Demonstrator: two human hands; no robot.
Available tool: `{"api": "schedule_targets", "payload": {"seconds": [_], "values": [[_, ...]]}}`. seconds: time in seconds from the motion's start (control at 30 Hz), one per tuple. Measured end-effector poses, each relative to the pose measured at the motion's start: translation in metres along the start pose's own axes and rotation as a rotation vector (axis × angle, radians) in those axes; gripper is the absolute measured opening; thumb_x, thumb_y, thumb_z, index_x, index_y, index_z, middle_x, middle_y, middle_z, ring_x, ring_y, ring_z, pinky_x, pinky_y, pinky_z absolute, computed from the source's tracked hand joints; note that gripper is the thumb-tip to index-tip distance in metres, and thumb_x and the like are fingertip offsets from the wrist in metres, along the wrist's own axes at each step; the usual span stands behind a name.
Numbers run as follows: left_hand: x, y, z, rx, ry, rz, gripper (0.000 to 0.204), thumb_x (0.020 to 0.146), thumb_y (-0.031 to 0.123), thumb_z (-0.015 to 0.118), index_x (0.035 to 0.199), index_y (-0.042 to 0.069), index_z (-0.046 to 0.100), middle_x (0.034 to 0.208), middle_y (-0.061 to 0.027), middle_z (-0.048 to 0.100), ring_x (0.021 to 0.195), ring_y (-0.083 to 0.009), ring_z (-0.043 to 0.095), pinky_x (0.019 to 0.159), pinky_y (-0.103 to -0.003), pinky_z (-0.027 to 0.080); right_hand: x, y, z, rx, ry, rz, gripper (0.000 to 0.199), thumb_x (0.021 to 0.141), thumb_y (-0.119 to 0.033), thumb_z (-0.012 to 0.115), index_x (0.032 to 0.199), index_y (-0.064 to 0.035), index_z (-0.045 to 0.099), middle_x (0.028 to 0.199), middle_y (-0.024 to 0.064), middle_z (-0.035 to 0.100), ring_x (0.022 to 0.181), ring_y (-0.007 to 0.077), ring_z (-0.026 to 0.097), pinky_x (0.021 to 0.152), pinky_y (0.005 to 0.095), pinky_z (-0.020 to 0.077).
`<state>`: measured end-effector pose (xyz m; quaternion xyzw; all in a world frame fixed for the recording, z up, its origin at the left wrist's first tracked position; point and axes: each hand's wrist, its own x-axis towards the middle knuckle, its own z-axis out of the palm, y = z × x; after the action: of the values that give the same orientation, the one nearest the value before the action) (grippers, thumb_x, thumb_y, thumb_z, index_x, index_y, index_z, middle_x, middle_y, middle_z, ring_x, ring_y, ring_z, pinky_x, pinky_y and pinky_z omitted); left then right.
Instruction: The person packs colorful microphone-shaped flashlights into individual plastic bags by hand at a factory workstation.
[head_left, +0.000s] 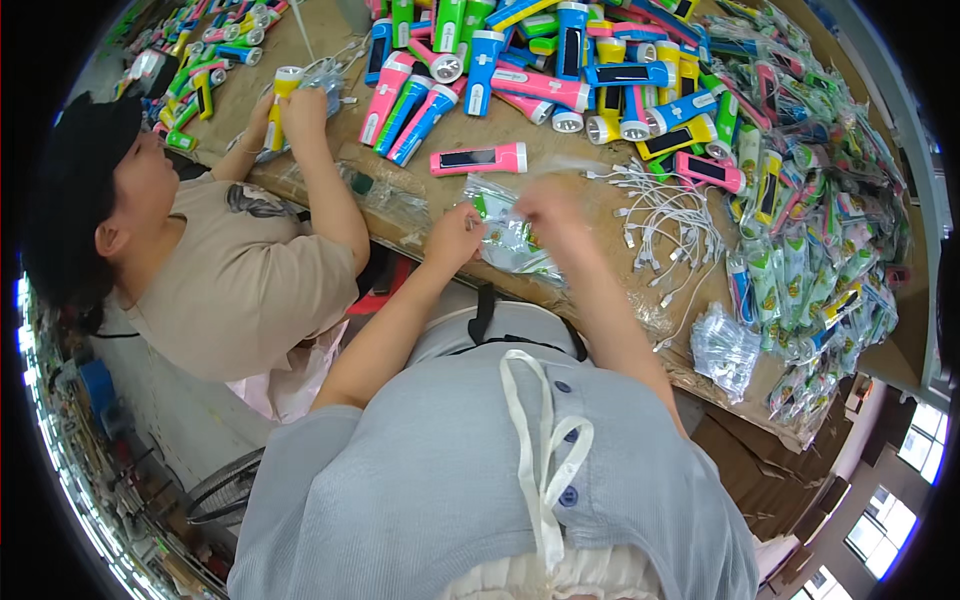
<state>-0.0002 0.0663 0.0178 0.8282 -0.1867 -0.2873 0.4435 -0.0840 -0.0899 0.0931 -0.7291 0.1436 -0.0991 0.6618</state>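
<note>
My left hand (455,236) is closed on the edge of a clear plastic bag (518,256) with green print, at the table's near edge. Over the bag's right side is my right hand (552,212), smeared by motion, so its fingers do not show clearly. A pale blurred streak lies just beyond it; I cannot make out what it is. Just past the bag lies a pink flashlight (475,160) with a dark panel, its lens end to the right. To the right of my right hand spreads a tangle of white charging cables (668,215).
Many pink, blue, green and yellow flashlights (540,85) are heaped at the back. Bagged flashlights (790,260) pile up at the right, near a stack of clear bags (724,350). At my left, a co-worker (250,260) holds a yellow flashlight (281,105).
</note>
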Motion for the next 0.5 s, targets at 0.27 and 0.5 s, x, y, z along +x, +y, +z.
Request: {"api": "schedule_targets", "payload": {"seconds": [0.27,0.5], "values": [[-0.014,0.012,-0.006,-0.123,0.13,0.019,0.009,0.083,0.015,0.053,0.084,0.006,0.055,0.052,-0.0087,0.057,0.045,-0.0178,0.058,0.044,-0.031,0.042,-0.009,0.057,0.018,-1.118,-0.579,0.432,0.018,0.072,-0.018,0.057,0.08,-0.0053,0.067,0.082,0.013,0.065,0.077,0.0247,0.063,0.062,0.0346,0.0491],[-0.002,0.002,-0.026,-0.155,0.118,0.053,0.014,0.082,0.019,0.055,0.086,0.006,0.058,0.054,-0.011,0.056,0.046,-0.0225,0.055,0.045,-0.034,0.041,0.024,0.012,0.027,-0.869,-0.636,0.075,0.019,0.076,-0.023,0.058,0.087,-0.0095,0.065,0.091,0.0125,0.063,0.08,0.0313,0.06,0.069,0.0385,0.0478]]}}
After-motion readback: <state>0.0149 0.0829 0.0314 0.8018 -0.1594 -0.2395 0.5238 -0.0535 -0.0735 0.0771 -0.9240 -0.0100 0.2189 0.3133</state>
